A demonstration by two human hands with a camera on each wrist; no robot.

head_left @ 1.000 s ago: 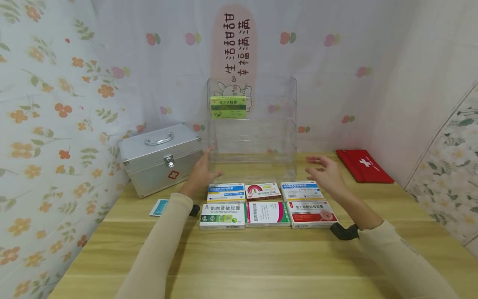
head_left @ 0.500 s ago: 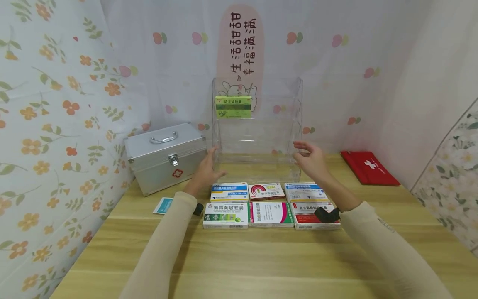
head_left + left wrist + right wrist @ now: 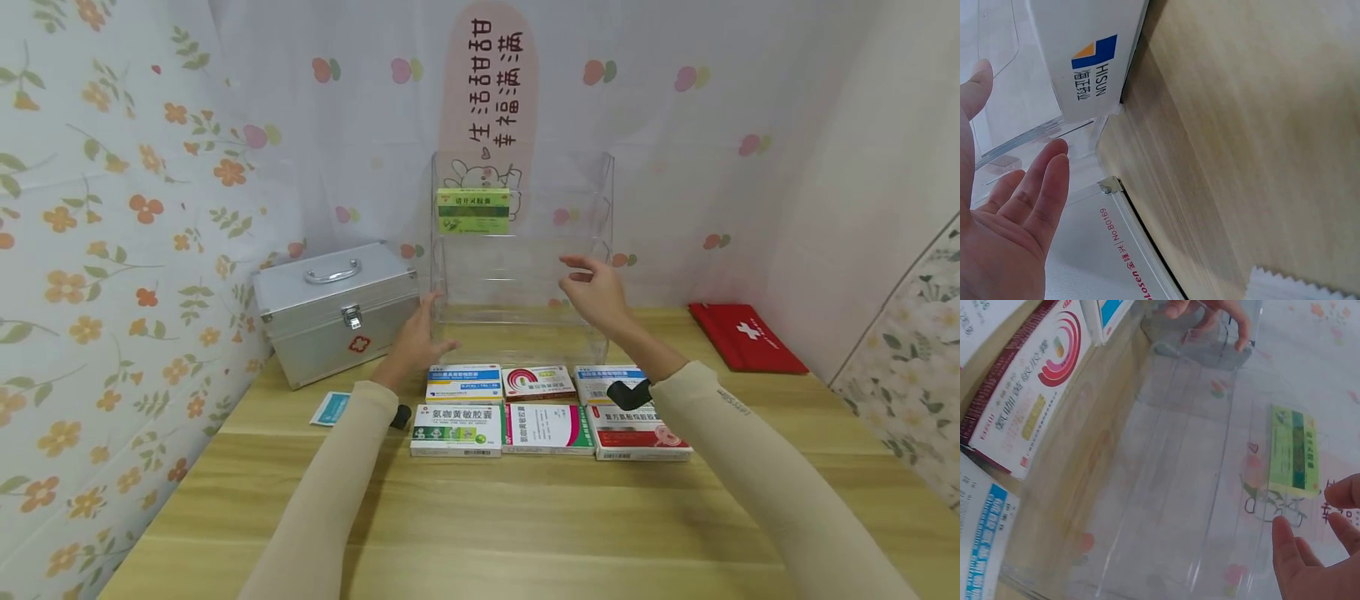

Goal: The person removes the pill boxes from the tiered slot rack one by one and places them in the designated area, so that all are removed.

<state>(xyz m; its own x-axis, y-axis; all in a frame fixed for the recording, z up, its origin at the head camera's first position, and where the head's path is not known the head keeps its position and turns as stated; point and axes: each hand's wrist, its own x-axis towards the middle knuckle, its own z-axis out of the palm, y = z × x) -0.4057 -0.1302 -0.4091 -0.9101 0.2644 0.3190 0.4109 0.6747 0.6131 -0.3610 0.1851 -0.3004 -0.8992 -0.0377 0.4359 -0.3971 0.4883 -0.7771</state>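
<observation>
A clear tiered display rack (image 3: 517, 321) stands at the back of the wooden table, with a green medicine box (image 3: 474, 212) upright at the left of an upper tier. My left hand (image 3: 414, 343) is at the rack's lower left side, thumb and fingers spread; in the left wrist view the left fingers (image 3: 1047, 187) lie beside the clear plastic. Raised before the rack's right half is my right hand (image 3: 596, 293), its fingers bent loosely with nothing between them. In the right wrist view the right hand (image 3: 1316, 562) appears below the green box.
Several medicine boxes lie in two rows before the rack, among them a white-and-green box (image 3: 456, 432) and a red-and-white box (image 3: 641, 439). A silver first-aid case (image 3: 337, 312) stands left, a small packet (image 3: 330, 408) near it. A red pouch (image 3: 746, 337) lies right.
My right hand has moved left and up, from beside the rack's right edge to in front of it. The left hand stays at the rack's left side. The head view has shifted slightly.
</observation>
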